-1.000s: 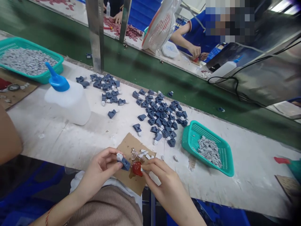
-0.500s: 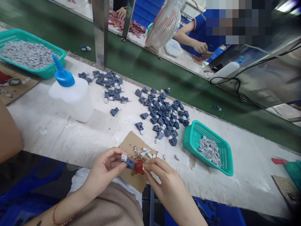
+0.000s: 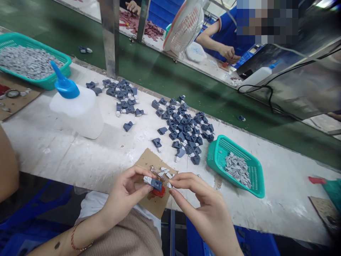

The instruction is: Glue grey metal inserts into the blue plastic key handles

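Our L hand (image 3: 125,192) pinches a navy block (image 3: 156,184) w/ a grey tip btwn thumb & fingers, over the cardboard sheet (image 3: 146,158); it partly hides a red item (image 3: 160,193). Our R hand (image 3: 207,197) has thumb & fingertips closed on a small grey pc (image 3: 169,185), just beside the block's free end, w/ a gap btwn. Loose pcs (image 3: 163,171) lie on the cardboard. Past it on the white table (image 3: 119,153) we see piled navy blocks (image 3: 184,128), a smaller cluster (image 3: 122,94) to their L, a teal basket (image 3: 213,156) of grey pcs to their R & a blue-capped bottle (image 3: 82,112) farther L.

Orange-rimmed fan (image 3: 183,29), metal post (image 3: 109,44), black cable (image 3: 271,97)
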Demonstrator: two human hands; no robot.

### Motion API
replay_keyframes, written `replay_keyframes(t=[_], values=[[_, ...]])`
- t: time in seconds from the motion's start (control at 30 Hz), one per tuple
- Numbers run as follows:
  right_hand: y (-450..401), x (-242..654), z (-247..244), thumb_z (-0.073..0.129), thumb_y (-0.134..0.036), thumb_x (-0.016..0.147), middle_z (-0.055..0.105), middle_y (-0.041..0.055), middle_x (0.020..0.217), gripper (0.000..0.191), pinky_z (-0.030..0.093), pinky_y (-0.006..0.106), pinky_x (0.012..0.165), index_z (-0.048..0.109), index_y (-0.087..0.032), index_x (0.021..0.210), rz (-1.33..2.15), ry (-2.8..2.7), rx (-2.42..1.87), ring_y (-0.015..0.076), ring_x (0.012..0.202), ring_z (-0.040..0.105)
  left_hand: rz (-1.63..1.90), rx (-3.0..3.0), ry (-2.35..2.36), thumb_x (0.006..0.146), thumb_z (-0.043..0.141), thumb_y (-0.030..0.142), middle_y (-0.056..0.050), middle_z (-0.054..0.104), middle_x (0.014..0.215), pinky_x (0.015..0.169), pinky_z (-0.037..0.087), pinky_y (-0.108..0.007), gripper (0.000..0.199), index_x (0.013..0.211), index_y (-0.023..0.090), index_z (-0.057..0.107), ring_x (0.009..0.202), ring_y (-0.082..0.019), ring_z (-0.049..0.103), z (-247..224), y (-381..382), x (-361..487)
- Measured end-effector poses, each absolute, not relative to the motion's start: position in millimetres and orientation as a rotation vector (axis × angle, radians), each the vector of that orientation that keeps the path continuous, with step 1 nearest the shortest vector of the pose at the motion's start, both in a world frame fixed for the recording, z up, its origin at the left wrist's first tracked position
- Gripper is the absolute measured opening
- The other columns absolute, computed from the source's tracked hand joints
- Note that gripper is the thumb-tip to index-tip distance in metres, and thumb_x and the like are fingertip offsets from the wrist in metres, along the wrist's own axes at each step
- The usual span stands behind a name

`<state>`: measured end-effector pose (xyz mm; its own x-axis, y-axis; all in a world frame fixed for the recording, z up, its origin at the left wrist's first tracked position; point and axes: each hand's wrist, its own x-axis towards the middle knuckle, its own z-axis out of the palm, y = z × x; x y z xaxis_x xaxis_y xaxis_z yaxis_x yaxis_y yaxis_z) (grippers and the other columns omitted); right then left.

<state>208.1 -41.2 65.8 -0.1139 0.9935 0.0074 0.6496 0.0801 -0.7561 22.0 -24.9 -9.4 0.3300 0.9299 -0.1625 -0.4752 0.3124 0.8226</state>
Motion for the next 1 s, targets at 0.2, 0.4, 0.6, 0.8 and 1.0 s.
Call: replay_keyframes(t=[0.2,0.4,0.6,0.8,1.0], values=[[-37.4,200.1,70.6,0.064,-0.016,0.087,0.072,0.0017,0.094,0.012,0.055,0.026,0.079,0.070,-0.026,0.089,0.882,-1.848,-1.553,0.0169,0.092,0.068,1.072,0.763,0.719,0.082,0.069,0.011,-0.003,0.067,0.095,0.075,0.058,-0.023,0.013,0.090,0.021,0.070,0.091,-0.017,0.069,-3.0,-25.7,28.9],[-36.6,197.8,70.1,0.064,-0.015,0.088,0.071,0.0009,0.095,0.013,0.055,0.023,0.077,0.071,-0.026,0.089,0.907,-1.862,-1.546,0.0151,0.091,0.068,1.068,0.771,0.720,0.083,0.068,0.010,-0.003,0.065,0.095,0.075,0.058,-0.023,0.015,0.091,0.023,0.070,0.088,-0.016,0.069,-2.7,-25.9,28.5],[-34.7,196.5,69.0,0.066,-0.017,0.087,0.071,0.0027,0.095,0.013,0.056,0.026,0.077,0.075,-0.027,0.089,0.944,-1.800,-1.577,0.0175,0.091,0.068,1.086,0.798,0.713,0.085,0.066,0.010,-0.002,0.065,0.097,0.074,0.057,-0.021,0.017,0.094,0.024,0.070,0.092,-0.016,0.068,-4.8,-25.7,29.2],[-33.5,202.5,64.0,0.072,-0.025,0.083,0.072,0.0045,0.093,0.008,0.057,0.030,0.081,0.078,-0.028,0.087,1.146,-1.563,-1.570,0.0203,0.094,0.068,1.097,0.776,0.687,0.083,0.069,0.009,-0.001,0.067,0.092,0.074,0.057,-0.020,0.017,0.091,0.023,0.071,0.090,-0.015,0.068,-1.2,-22.7,29.5],[-34.7,198.5,54.3,0.060,-0.047,0.091,0.072,0.0049,0.086,0.030,0.058,0.028,0.067,0.074,-0.025,0.105,1.290,-1.283,-1.523,0.0161,0.071,0.067,1.069,0.680,0.662,0.080,0.074,0.015,-0.002,0.071,0.090,0.072,0.059,-0.023,0.011,0.088,0.022,0.071,0.087,-0.017,0.071,4.6,-20.4,32.3]])
